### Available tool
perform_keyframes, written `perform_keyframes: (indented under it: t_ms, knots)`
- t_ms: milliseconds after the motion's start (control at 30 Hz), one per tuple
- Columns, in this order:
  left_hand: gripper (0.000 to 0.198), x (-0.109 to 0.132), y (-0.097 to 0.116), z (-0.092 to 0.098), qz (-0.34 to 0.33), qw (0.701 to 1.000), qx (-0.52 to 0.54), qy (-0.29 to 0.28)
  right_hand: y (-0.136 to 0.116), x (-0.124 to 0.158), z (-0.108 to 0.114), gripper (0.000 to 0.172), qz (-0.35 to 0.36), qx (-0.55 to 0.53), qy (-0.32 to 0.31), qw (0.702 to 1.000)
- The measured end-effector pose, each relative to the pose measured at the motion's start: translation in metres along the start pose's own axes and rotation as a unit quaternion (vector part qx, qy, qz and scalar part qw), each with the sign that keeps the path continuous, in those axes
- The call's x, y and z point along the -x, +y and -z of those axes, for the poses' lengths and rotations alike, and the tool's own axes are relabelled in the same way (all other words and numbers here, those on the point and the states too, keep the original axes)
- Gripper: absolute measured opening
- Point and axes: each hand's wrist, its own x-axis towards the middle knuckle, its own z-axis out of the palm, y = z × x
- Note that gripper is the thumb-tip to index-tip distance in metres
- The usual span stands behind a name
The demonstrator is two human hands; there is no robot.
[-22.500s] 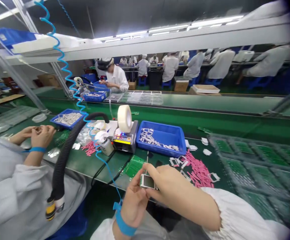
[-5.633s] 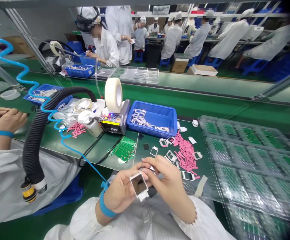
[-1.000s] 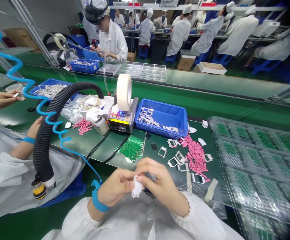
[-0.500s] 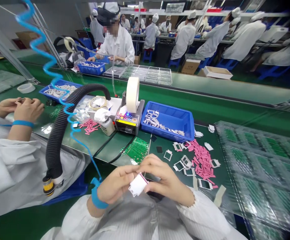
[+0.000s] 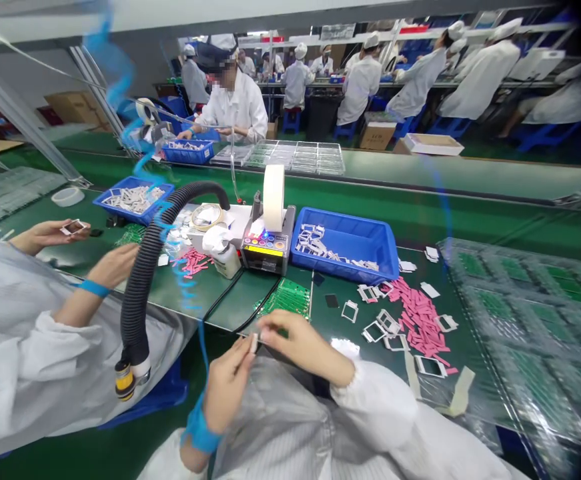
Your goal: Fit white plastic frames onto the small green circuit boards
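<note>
My left hand (image 5: 230, 380) and my right hand (image 5: 297, 340) meet at the bench's front edge, both pinched on a small white framed part (image 5: 254, 343) seen edge-on between the fingertips. A blue strap (image 5: 197, 427) circles my left wrist. Just beyond my hands lie green circuit boards (image 5: 286, 300). To the right, white frames (image 5: 383, 327) and pink strips (image 5: 420, 320) are scattered on the green bench (image 5: 240, 303).
A blue bin (image 5: 343, 247) of white frames and a tape dispenser (image 5: 270, 230) stand behind. Clear trays of green boards (image 5: 525, 313) fill the right. A black hose (image 5: 145, 267) arcs at left beside a co-worker's hands (image 5: 50, 233). Other workers sit beyond the conveyor.
The white part has turned from face-on to edge-on between my fingers. My hands moved apart slightly, the left dropping lower. The camera view shifted left and the coiled blue cord swings.
</note>
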Motion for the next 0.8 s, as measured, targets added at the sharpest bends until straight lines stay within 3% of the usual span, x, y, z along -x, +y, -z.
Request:
perform_keyframes:
  t_ms: [67,133,233,367,500,667,733,800]
  knots:
    - [0.019,0.001,-0.021,0.026,0.117,0.975,0.179,0.064,0.007,-0.021,0.0,0.029,-0.05,-0.094,0.061,0.992]
    - [0.027,0.006,-0.042,0.059,0.177,0.913,0.345,0.13,0.013,-0.043,0.003,0.025,-0.083,-0.144,0.132,0.977]
    - [0.044,0.021,-0.063,0.109,0.149,0.845,0.468,0.211,0.015,-0.068,0.004,0.02,-0.129,-0.214,0.205,0.946]
    - [0.047,0.042,-0.073,0.146,0.121,0.836,0.484,0.228,0.012,-0.083,-0.004,0.018,-0.154,-0.267,0.256,0.916]
    - [0.042,0.05,-0.077,0.156,0.124,0.844,0.458,0.251,0.011,-0.09,-0.007,0.018,-0.163,-0.293,0.28,0.9]
    - [0.035,0.043,-0.085,0.164,0.044,0.822,0.53,0.202,0.008,-0.1,-0.004,0.016,-0.163,-0.304,0.281,0.896]
    - [0.033,0.037,-0.088,0.156,0.035,0.81,0.552,0.194,0.004,-0.093,-0.006,0.014,-0.147,-0.303,0.271,0.902]
    - [0.034,0.03,-0.088,0.136,0.059,0.806,0.553,0.202,-0.001,-0.075,-0.012,0.017,-0.117,-0.297,0.249,0.914]
